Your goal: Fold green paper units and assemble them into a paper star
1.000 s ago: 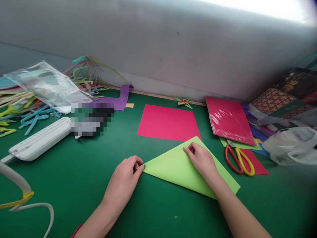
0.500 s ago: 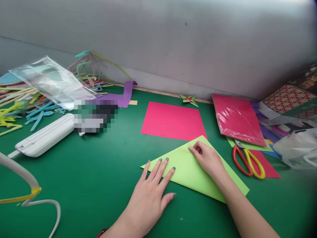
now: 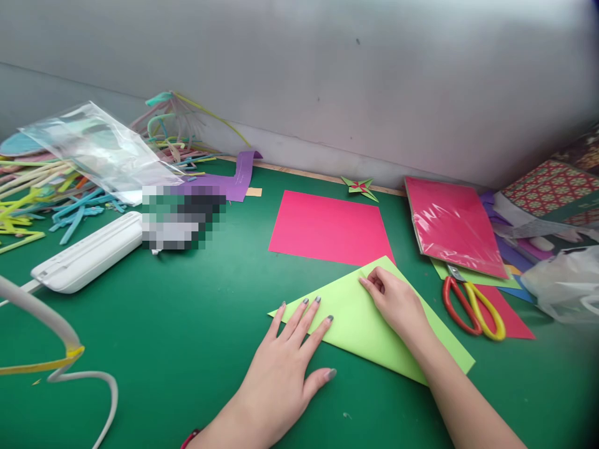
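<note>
A light green sheet of paper [image 3: 355, 318], folded into a triangle, lies on the green tabletop in front of me. My left hand [image 3: 285, 368] is spread flat, its fingertips resting on the sheet's left corner and lower edge. Near the top corner, my right hand [image 3: 395, 299] has its fingers curled in and touches the paper with thumb and fingertips; I see nothing held in it. Just beyond the green triangle is a flat pink sheet [image 3: 332, 227], which its top corner meets or slightly overlaps.
Scissors [image 3: 473, 305] with red and yellow handles lie at right, beside a wrapped pack of pink paper [image 3: 456, 227]. A folded paper star [image 3: 360, 187] sits near the wall. At left are a white elongated device [image 3: 88, 252], a clear bag [image 3: 103, 149], colourful pipe cleaners [image 3: 28, 193] and a white cable [image 3: 112, 399].
The view has shifted slightly, so things appear a little further right. Both hands keep nearly the same places on the green paper.
</note>
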`<action>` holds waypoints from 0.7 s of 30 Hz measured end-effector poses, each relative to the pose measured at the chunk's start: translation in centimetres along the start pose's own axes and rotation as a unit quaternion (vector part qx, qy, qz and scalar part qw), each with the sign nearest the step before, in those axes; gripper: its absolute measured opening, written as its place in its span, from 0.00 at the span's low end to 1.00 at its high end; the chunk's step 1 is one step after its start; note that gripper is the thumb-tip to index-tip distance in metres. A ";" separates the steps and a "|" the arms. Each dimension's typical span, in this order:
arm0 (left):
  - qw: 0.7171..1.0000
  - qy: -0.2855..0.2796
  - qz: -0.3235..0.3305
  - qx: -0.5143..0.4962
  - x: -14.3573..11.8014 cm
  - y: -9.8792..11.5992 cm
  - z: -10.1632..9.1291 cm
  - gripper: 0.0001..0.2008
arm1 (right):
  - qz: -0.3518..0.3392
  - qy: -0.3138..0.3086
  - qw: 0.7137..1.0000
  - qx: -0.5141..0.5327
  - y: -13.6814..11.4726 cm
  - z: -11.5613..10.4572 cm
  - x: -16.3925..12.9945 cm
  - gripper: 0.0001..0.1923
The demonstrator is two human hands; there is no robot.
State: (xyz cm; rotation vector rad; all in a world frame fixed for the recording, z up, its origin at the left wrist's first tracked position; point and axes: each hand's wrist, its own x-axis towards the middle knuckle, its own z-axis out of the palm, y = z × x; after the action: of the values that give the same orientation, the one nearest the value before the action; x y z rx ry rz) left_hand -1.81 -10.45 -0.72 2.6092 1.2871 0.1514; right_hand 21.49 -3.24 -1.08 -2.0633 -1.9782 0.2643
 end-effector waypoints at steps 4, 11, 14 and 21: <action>1.000 -0.003 -0.001 -0.002 0.1 -0.1 -0.1 0.30 | 0.004 -0.001 1.000 0.002 -0.1 0.0 0.0 0.14; 0.995 0.038 -0.080 0.054 -1.2 -1.9 0.6 0.33 | 0.006 -0.004 1.000 0.011 0.2 0.2 0.1 0.14; 0.981 0.081 -0.147 0.095 -2.5 -2.8 0.5 0.35 | 0.004 -0.007 1.000 0.013 0.2 0.2 0.0 0.14; 0.983 0.110 -0.109 0.096 -0.3 -0.7 -1.4 0.34 | 0.000 -0.003 1.000 0.012 0.1 0.2 0.0 0.14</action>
State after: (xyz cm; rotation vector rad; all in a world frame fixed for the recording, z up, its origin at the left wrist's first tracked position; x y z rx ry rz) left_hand -2.79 -10.11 0.43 2.6428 1.7325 0.3000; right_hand 21.49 -3.27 -1.31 -2.0509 -1.9678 0.2945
